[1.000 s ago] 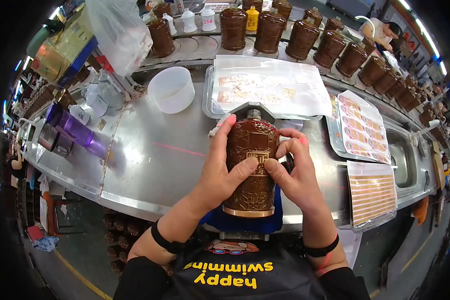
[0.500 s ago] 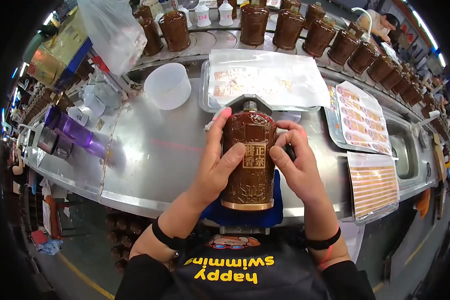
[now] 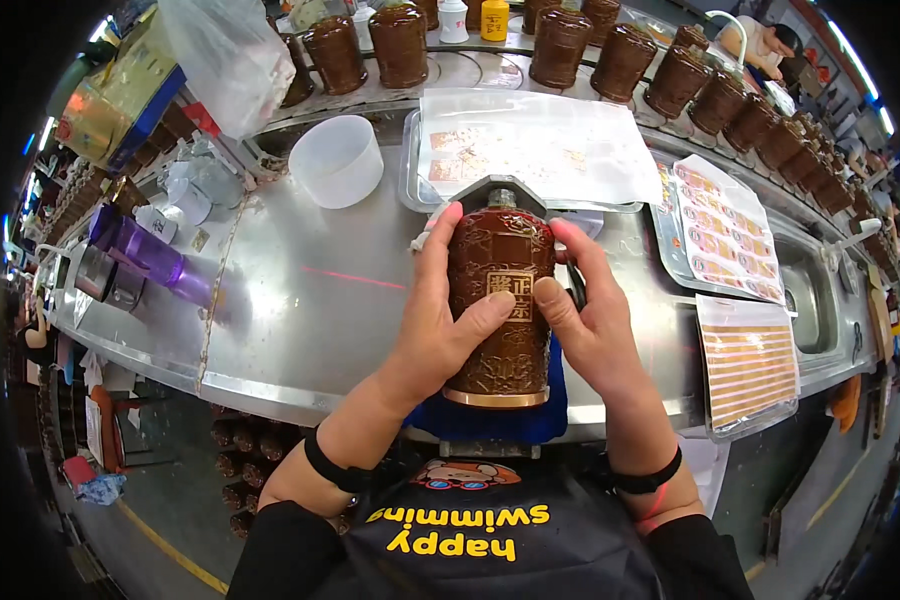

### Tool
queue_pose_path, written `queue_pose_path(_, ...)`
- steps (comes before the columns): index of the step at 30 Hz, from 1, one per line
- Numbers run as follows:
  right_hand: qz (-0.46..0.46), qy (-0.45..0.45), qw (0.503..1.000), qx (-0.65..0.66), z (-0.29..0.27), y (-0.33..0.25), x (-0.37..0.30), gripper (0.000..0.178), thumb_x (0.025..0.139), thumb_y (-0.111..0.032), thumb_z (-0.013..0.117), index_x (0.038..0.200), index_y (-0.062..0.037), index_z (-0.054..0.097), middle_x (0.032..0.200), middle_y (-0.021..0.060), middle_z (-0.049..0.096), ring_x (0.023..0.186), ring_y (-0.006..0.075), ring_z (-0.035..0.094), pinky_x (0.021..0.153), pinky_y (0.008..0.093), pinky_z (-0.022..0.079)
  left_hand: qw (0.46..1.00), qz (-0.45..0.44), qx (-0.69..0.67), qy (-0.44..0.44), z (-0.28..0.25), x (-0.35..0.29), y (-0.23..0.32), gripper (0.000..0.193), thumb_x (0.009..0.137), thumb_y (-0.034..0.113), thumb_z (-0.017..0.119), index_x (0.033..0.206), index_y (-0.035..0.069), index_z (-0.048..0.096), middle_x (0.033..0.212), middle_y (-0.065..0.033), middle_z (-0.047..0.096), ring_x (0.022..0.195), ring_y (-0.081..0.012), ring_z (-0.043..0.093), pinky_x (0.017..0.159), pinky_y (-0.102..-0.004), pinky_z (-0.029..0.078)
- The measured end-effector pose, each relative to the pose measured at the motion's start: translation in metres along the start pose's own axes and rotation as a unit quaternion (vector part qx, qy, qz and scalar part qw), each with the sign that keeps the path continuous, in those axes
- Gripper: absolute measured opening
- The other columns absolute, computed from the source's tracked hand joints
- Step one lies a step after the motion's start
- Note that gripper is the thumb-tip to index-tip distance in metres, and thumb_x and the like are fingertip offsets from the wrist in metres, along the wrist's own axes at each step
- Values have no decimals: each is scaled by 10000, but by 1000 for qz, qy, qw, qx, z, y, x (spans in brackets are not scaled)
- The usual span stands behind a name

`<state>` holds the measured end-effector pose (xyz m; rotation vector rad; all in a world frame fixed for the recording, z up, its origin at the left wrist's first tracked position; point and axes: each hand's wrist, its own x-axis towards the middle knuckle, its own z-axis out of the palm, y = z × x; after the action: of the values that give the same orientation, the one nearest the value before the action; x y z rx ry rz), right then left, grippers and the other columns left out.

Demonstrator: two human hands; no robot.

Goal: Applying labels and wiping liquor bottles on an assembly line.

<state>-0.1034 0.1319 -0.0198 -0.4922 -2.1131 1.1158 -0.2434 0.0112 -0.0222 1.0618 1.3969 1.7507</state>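
A brown embossed bottle [image 3: 500, 365] with a short clear neck lies tilted between my hands, its copper-coloured base toward me. On its front sits a gold square label [image 3: 511, 297]. My left hand [image 3: 435, 315] wraps the bottle's left side, its thumb pressing on the label. From the other side my right hand [image 3: 595, 320] grips it, the thumb at the label's right edge. Behind the neck is a dark angular holder [image 3: 507, 184], and a blue cloth [image 3: 535, 425] lies under the base. A crumpled white piece [image 3: 425, 238] shows beside my left fingers; whether I hold it is unclear.
Ahead are a translucent tub [image 3: 338, 165] and a tray with a white sheet [image 3: 540, 140]. On the right, sheets of decals [image 3: 720, 230] and gold strips [image 3: 750, 360] adjoin a sink [image 3: 815, 310]. Brown bottles [image 3: 625, 62] line a conveyor. A purple bottle [image 3: 150, 255] lies left.
Both thumbs have moved closer together over the label, and the bottle has shifted slightly upward. Bottles on the conveyor have moved along to the right, and a yellow container has appeared there.
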Motion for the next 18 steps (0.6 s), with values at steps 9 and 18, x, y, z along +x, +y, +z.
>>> queue_pose_path(9, 38, -33, 998, 39, 1, -3, -2, 650, 871, -260, 697, 1379, 18, 401, 1315, 212, 508, 1195, 327, 497, 1026, 409, 393, 1000, -9, -6, -4, -1, -1, 3, 877, 860, 207, 671, 1503, -16, 117, 1444, -191, 299, 1337, -262, 353, 1113, -382, 300)
queue_pose_path(18, 6, -20, 999, 49, 1, 4, -2, 639, 862, -236, 712, 1371, 21, 424, 1286, 208, 536, 1177, 315, 518, 1006, 399, 412, 999, 8, 35, 2, -1, -2, -4, 882, 873, 256, 668, 1495, -39, 116, 1449, -206, 285, 1348, -276, 341, 1124, -390, 276)
